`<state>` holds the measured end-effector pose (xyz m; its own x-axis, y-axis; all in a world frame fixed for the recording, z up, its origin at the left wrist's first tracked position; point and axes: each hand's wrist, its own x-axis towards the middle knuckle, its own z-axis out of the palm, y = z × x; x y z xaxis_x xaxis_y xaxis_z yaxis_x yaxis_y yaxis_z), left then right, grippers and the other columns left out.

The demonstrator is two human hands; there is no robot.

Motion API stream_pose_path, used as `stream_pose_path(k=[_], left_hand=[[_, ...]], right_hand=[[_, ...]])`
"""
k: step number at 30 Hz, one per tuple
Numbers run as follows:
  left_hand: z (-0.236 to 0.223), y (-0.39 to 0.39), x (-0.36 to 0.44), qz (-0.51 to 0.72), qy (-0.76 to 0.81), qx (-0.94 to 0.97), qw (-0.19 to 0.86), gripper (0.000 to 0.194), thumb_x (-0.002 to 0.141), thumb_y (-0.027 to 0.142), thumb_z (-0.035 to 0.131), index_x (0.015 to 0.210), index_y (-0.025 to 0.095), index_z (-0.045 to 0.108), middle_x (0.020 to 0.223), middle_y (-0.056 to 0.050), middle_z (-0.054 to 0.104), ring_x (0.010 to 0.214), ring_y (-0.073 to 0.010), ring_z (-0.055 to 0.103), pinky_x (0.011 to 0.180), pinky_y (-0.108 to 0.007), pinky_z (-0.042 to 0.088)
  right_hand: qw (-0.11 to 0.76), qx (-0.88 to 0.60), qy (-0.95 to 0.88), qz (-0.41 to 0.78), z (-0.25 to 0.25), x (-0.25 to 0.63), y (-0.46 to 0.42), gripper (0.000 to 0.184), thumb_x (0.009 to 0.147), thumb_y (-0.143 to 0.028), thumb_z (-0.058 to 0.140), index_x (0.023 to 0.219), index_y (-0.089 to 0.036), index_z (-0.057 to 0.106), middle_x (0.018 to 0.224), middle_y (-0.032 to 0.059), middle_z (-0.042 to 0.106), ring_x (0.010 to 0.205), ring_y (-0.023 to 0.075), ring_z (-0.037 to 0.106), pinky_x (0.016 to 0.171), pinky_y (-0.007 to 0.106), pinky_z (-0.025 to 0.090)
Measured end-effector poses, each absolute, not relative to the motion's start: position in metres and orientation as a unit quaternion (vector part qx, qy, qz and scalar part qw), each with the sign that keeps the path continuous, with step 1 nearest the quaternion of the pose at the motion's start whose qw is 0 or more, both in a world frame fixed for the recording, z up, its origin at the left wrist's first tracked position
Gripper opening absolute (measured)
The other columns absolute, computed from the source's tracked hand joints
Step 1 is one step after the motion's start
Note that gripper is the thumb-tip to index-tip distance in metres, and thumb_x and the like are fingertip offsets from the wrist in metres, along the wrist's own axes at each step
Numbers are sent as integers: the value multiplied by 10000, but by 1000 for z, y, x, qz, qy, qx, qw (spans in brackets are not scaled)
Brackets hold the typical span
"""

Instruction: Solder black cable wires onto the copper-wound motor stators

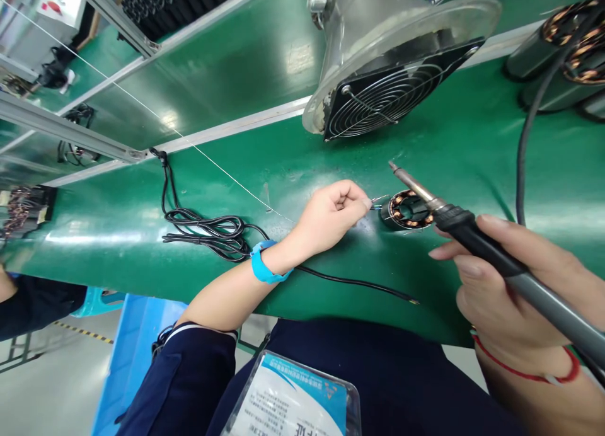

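Note:
My right hand (515, 285) is closed around a soldering iron (491, 247), its metal tip raised above and behind a small motor stator (401, 217). The stator stands on the green bench with copper windings facing up, and short wire leads stick out on its left side. Beside those leads, the thumb and fingers of my left hand (333, 212) pinch a thin silvery solder wire (236, 183), which stretches in from the upper left. A coiled black power cord (208, 225) lies left of my left hand; its loose end passes under my left forearm toward the bench's front edge.
A fume extractor (378, 102) with a wire fan guard stands behind the stator. Larger stators (543, 86) are at the back right, near a hanging black cable (524, 146). A blue bin (137, 348) sits below the bench at left. Another person's sleeve (42, 304) shows at far left.

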<state>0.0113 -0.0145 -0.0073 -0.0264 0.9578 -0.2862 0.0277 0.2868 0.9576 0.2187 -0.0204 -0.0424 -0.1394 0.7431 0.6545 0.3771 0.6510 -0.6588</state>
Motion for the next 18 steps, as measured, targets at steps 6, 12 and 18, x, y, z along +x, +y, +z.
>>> stream_pose_path(k=[6,12,18], left_hand=[[-18,-18,8,422,569,482,515,106,816,202,569,724,151,555,653,40,548,585,-49,472,570,-197,368],[-12,-24,7,414,564,513,497,85,863,215,514,800,163,538,668,42,524,621,-59,477,610,-207,388],[-3,-30,8,423,538,546,483,73,873,176,479,804,186,456,696,42,494,630,-69,471,610,-217,391]], right_hand=[[552,-334,-732,220,-38,208,-21,482,864,-193,673,1333,-267,589,994,33,746,754,196,732,577,290,590],[401,-382,-817,157,-6,199,-16,438,927,-231,579,1359,-276,522,1019,6,742,916,173,714,808,297,579],[332,-418,-825,187,-2,183,-8,429,899,-307,568,1318,-231,515,986,39,713,892,224,692,786,392,549]])
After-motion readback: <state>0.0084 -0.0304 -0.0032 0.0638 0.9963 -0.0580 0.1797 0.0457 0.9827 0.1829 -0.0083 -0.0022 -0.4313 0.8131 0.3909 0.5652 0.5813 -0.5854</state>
